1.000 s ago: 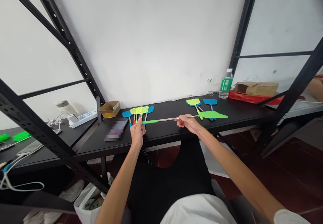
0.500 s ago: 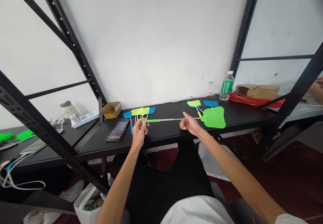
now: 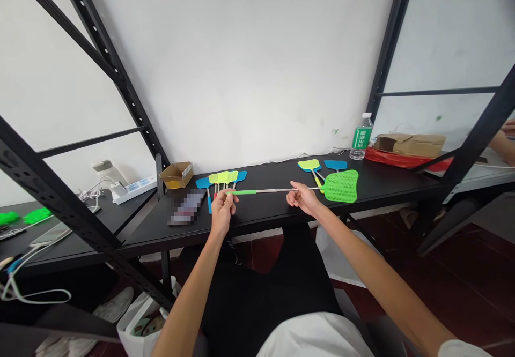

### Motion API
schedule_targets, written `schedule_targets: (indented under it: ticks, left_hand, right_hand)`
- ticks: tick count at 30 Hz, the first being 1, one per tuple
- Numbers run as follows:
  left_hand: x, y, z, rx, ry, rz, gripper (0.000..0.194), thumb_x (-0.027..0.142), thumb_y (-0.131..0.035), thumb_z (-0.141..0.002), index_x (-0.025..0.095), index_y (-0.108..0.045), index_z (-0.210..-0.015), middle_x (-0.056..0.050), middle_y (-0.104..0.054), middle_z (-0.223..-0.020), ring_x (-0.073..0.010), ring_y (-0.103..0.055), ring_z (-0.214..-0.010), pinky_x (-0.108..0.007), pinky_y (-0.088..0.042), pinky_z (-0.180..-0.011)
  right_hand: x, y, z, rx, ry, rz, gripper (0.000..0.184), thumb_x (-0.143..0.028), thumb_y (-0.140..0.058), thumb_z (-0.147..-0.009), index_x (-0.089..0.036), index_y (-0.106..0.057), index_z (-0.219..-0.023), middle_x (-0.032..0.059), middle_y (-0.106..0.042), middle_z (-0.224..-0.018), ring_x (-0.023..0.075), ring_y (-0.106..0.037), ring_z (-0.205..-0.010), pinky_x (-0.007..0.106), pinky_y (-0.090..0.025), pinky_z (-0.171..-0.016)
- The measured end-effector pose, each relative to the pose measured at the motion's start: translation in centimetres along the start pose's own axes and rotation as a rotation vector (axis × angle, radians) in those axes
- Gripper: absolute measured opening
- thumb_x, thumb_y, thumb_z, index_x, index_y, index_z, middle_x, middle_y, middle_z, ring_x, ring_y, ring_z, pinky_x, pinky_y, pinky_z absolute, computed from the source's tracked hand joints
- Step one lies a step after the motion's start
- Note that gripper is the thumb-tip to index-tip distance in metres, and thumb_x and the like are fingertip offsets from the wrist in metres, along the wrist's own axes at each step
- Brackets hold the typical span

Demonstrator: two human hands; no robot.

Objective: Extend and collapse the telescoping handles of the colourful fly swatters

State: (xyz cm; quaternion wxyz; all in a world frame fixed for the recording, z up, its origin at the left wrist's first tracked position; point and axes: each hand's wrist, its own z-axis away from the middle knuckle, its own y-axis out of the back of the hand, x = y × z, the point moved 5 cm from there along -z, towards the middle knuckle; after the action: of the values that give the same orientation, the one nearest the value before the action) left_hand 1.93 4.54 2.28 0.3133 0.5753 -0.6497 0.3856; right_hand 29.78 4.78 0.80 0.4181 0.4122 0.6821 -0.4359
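A green fly swatter (image 3: 341, 186) with a metal telescopic rod is held level above the front of the black table. My left hand (image 3: 222, 207) is closed in a pinch on the end of its green handle. My right hand (image 3: 302, 197) has its fingers curled, with the thin rod at the index finger and thumb near the green head. Behind my left hand lie several yellow and blue fly swatters (image 3: 223, 177) side by side. Past my right hand lie a yellow fly swatter (image 3: 309, 164) and a blue fly swatter (image 3: 336, 164).
At the left stand a small cardboard box (image 3: 176, 175) and a blurred phone-like object (image 3: 187, 208). A power strip (image 3: 135, 189) lies beyond the shelf post. To the right are a water bottle (image 3: 361, 138), a brown carton (image 3: 410, 144) and a red bag (image 3: 378, 157). Another person's hand (image 3: 507, 132) shows at the right edge.
The green head has turned very slightly about the rod. Both hands keep the same places on the swatter.
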Motion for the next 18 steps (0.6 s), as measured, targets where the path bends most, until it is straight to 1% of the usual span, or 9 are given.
schedule_targets:
  ticks: [3,5,8,11,13,18]
  left_hand:
    - [0.13,-0.11,0.18,0.016,0.019,0.018,0.031,0.05,-0.063,-0.087,0.019,-0.058,-0.086,0.001,-0.058,-0.068,-0.0043,-0.036,-0.041,-0.019,-0.029,-0.041]
    - [0.19,-0.14,0.31,0.039,0.034,0.024,0.035,0.051,-0.063,-0.087,0.019,-0.053,-0.076,0.002,-0.056,-0.064,-0.0042,-0.034,-0.041,-0.018,-0.028,-0.041]
    - [0.13,-0.04,0.45,0.103,0.061,0.019,0.045,0.053,-0.063,-0.086,0.019,-0.047,-0.062,0.004,-0.045,-0.053,-0.0049,-0.032,-0.039,-0.019,-0.025,-0.039]
    - [-0.03,0.22,0.52,0.189,0.068,-0.005,0.055,0.052,-0.065,-0.084,0.02,-0.036,-0.05,0.005,-0.032,-0.045,-0.0059,-0.029,-0.039,-0.02,-0.023,-0.037]
    - [-0.14,0.32,0.54,0.225,0.064,-0.023,0.058,0.05,-0.067,-0.083,0.021,-0.031,-0.047,0.006,-0.028,-0.043,-0.0058,-0.026,-0.039,-0.021,-0.022,-0.038]
    - [-0.35,0.49,0.58,0.288,0.08,-0.038,0.06,0.048,-0.067,-0.081,0.022,-0.025,-0.048,0.007,-0.022,-0.042,-0.0051,-0.02,-0.038,-0.023,-0.021,-0.037]
  right_hand:
    - [-0.15,-0.13,0.13,0.003,-0.005,0.01,0.055,-0.05,-0.058,-0.086,-0.018,-0.062,-0.042,0.0047,-0.048,-0.038,0.0151,-0.048,-0.044,0.031,-0.034,-0.052]
    - [-0.26,-0.26,0.24,-0.001,-0.008,0.009,0.053,-0.048,-0.059,-0.086,-0.018,-0.061,-0.042,0.0042,-0.048,-0.038,0.0154,-0.047,-0.045,0.031,-0.034,-0.052]
    - [-0.36,-0.38,0.33,-0.013,-0.005,0.006,0.052,-0.048,-0.06,-0.086,-0.018,-0.061,-0.043,0.004,-0.048,-0.038,0.0153,-0.047,-0.045,0.031,-0.035,-0.052]
    - [-0.35,-0.45,0.38,-0.033,-0.013,0.007,0.052,-0.048,-0.06,-0.086,-0.018,-0.063,-0.044,0.0041,-0.05,-0.04,0.0151,-0.048,-0.046,0.031,-0.036,-0.054]
    - [-0.37,-0.49,0.41,-0.04,-0.017,0.007,0.052,-0.048,-0.06,-0.086,-0.017,-0.064,-0.045,0.0042,-0.05,-0.04,0.0152,-0.048,-0.047,0.031,-0.036,-0.054]
    - [-0.34,-0.5,0.46,-0.04,-0.025,0.024,0.052,-0.048,-0.059,-0.088,-0.016,-0.065,-0.046,0.0048,-0.052,-0.042,0.0145,-0.049,-0.047,0.031,-0.035,-0.054]
